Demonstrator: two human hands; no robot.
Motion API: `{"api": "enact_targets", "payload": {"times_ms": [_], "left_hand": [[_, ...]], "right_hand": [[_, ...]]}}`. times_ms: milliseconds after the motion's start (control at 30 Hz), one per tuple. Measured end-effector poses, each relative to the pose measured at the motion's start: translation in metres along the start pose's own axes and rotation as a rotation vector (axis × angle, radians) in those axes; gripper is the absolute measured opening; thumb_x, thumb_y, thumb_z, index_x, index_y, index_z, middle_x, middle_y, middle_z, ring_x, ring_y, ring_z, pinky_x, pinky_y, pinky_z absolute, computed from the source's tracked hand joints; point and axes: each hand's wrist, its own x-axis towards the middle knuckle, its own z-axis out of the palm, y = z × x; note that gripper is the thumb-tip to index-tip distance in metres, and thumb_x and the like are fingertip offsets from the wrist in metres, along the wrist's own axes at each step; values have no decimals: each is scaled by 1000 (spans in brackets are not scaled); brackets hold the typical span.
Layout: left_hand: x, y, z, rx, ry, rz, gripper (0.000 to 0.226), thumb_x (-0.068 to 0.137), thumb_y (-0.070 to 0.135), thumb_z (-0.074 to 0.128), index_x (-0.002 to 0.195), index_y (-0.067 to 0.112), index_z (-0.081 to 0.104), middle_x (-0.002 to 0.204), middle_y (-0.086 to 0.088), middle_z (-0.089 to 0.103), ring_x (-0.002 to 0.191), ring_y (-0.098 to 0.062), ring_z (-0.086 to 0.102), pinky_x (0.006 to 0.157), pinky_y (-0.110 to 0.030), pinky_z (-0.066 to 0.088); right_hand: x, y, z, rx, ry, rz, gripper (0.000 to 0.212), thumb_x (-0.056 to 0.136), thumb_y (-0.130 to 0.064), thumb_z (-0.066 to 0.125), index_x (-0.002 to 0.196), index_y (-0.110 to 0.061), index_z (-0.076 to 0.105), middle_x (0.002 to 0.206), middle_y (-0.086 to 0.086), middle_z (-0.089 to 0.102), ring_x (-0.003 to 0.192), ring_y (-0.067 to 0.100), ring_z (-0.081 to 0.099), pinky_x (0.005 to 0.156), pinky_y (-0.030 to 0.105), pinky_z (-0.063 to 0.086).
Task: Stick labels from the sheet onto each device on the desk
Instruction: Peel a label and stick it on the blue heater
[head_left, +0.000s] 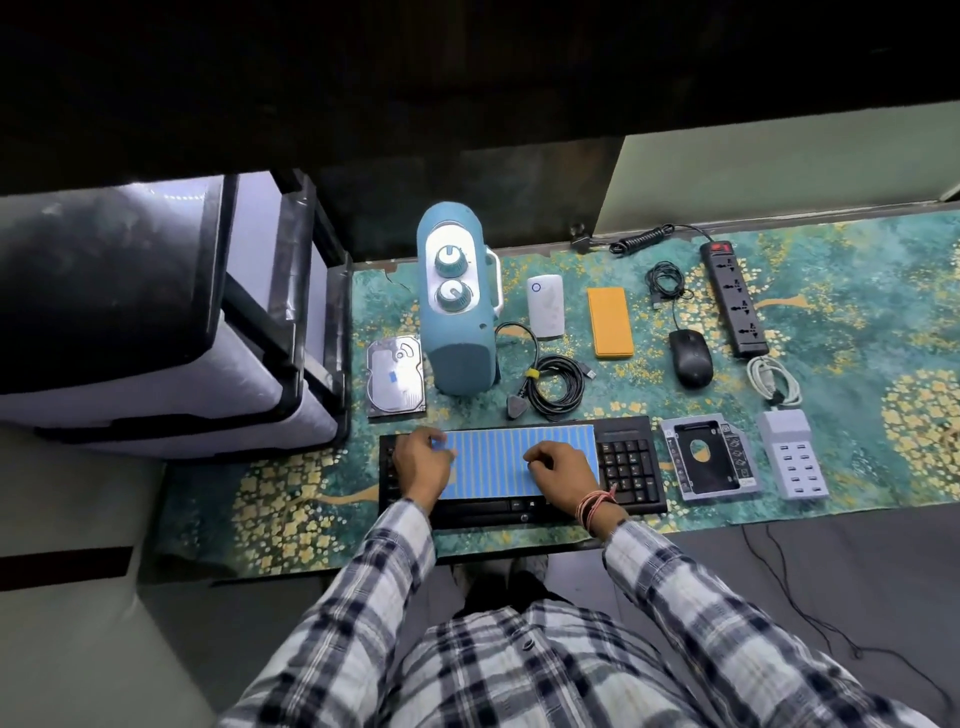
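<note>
Label sheet: the blue striped label sheet (519, 460) lies flat across the black keyboard (631, 467) at the near edge of the tabletop (857, 467), covering most of its keys.
Left hand: the left hand (422, 462) sits on the sheet's left end, fingers curled, pinching a small blue label (439, 443) between thumb and fingertip.
Right hand: the right hand (563, 467) presses down on the sheet's right half, fingers bent, knuckles up, holding it flat; red threads circle the wrist.
Hard drive: a bare hard drive (395, 376) lies just beyond the keyboard's left end, and there's already a blue label on its top.
Blue appliance: a blue appliance (457, 301) with two round knobs stands right beside the drive, a coiled black cable (550, 382) to its right.
Middle row: a white router (545, 305), then an orange case (610, 322), then a black mouse (690, 357) with its cord bundled behind it.
Right side: a black power strip (733, 299) runs toward the far edge, a white cable (773, 383) coiled at its near end.
Near right: a drive caddy (709, 456) lies just beside the keyboard, a white multi-port charger (790, 453) beyond it toward the right edge.
Covering: a green and gold patterned mat covers the tabletop.
</note>
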Motion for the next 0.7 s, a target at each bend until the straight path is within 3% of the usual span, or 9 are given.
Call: {"api": "enact_targets", "payload": {"times_ms": [33, 100, 200, 300, 467, 567, 700], "left_hand": [[0, -1, -1, -23, 15, 0, 15, 78, 8, 80, 86, 17, 71, 100, -11, 70, 92, -35, 71, 73, -39, 61], [-2, -2, -6, -4, 20, 31, 18, 81, 9, 78, 96, 11, 70, 108, -13, 66, 103, -35, 66, 82, -39, 57], [-14, -2, -10, 189, -14, 81, 62, 81, 29, 82, 131, 8, 53, 130, -17, 48, 121, -38, 49, 94, -47, 50], [-32, -5, -11, 305, -34, 73, 80, 79, 31, 85, 139, 5, 40, 132, -22, 50, 124, -41, 47, 90, -48, 49], [-35, -17, -10, 95, -10, 81, 60, 77, 12, 86, 122, 1, 48, 102, -11, 57, 95, -30, 61, 76, -39, 55], [-31, -18, -14, 7, -43, 39, 55, 76, 9, 87, 120, 2, 54, 108, -14, 59, 94, -26, 59, 76, -33, 50], [-24, -26, -17, 6, -49, 63, 32, 75, 6, 84, 100, 7, 64, 106, -13, 61, 103, -34, 62, 83, -40, 54]], "right_hand": [[-1, -3, 1, -3, 7, -7, 24, 90, -6, 54, 106, -8, 72, 101, 9, 72, 88, 20, 66, 80, 26, 51], [-1, -8, 5, -10, 21, -25, 24, 89, -5, 54, 105, -7, 72, 99, 9, 72, 85, 20, 66, 80, 28, 52], [0, -16, 10, -15, 21, -36, 24, 88, -4, 55, 104, -8, 72, 100, 9, 72, 85, 18, 64, 80, 25, 50], [2, -20, 14, -26, 17, -39, 25, 87, -5, 56, 106, -8, 73, 104, 9, 72, 91, 20, 65, 84, 27, 51], [0, -24, 21, -44, -2, -29, 26, 88, -6, 56, 109, -7, 72, 106, 10, 72, 94, 21, 65, 86, 29, 52], [-2, -26, 23, -45, 4, -24, 26, 89, -6, 56, 109, -7, 72, 106, 10, 72, 94, 21, 65, 84, 28, 50], [-6, -33, 23, -34, 41, -36, 26, 88, -5, 56, 109, -7, 71, 101, 8, 71, 87, 17, 62, 77, 25, 47]]}}
